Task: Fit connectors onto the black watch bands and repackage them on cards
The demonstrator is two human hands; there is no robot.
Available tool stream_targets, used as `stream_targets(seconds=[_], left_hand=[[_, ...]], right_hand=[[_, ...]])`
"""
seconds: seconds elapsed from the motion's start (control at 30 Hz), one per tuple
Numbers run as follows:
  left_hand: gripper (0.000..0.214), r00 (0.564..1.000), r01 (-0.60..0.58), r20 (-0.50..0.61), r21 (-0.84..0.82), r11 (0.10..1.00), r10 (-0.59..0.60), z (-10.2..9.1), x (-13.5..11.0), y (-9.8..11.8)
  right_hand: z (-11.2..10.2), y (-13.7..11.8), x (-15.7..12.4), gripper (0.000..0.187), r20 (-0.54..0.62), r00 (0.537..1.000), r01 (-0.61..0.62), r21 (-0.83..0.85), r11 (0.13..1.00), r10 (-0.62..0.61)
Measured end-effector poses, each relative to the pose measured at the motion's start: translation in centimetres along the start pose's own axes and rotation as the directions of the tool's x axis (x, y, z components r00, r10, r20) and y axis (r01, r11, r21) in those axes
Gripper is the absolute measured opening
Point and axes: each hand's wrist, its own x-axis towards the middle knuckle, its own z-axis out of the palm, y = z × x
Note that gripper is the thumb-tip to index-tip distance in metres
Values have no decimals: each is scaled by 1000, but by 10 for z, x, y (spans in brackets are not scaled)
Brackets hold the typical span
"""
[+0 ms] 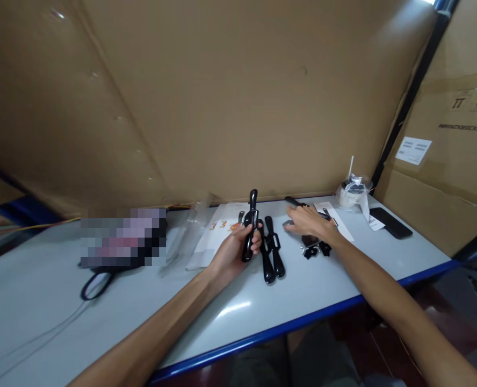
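Observation:
My left hand (240, 242) is wrapped around the middle of a black spokeshave (253, 201), held nearly upright above the table. Two more black spokeshaves (271, 248) lie side by side on the table, just right of that hand. My right hand (309, 221) reaches over a group of parts, fingers spread. A small grey piece (288, 222) shows by its fingertips; whether they touch it is unclear. Beneath and around this hand are black metal parts (311, 251), small silver screws (303, 250) and another black handle (293, 201), partly hidden by the hand.
Clear plastic bags (186, 231) and printed white sheets (210, 242) lie left of my left hand. A black-strapped pouch (142, 258), partly pixelated, is further left. A bagged cup (351, 192) and a black phone (390, 222) sit at right. Cardboard (238, 97) stands behind the table.

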Motion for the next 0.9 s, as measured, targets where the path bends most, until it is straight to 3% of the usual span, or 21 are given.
stream_targets(seconds=[0.17, 0.4, 0.5, 0.7, 0.8, 0.9], left_hand=[[9, 1000, 2, 12, 43, 999, -2, 1, -2, 2], [11, 992, 67, 94, 127, 990, -79, -2, 1, -3], [13, 992, 63, 102, 153, 986, -79, -3, 2, -5], [16, 993, 45, 101, 177, 983, -64, -4, 1, -7], [15, 995, 39, 81, 191, 981, -55, -2, 1, -8], [15, 997, 10, 67, 203, 979, -24, -1, -1, -8]], right_hand=[[-20, 31, -1, 36, -131, 978, -169, -22, 985, 164], [-25, 59, -6, 20, 125, 970, -204, -53, 978, 209], [-26, 60, -8, 23, 121, 970, -208, -46, 977, 213], [-13, 43, 2, 26, -30, 988, -147, 69, 987, 150], [-4, 35, 8, 44, 88, 995, -52, 174, 983, 37], [-5, 36, 8, 35, 155, 985, -92, 123, 988, 72]])
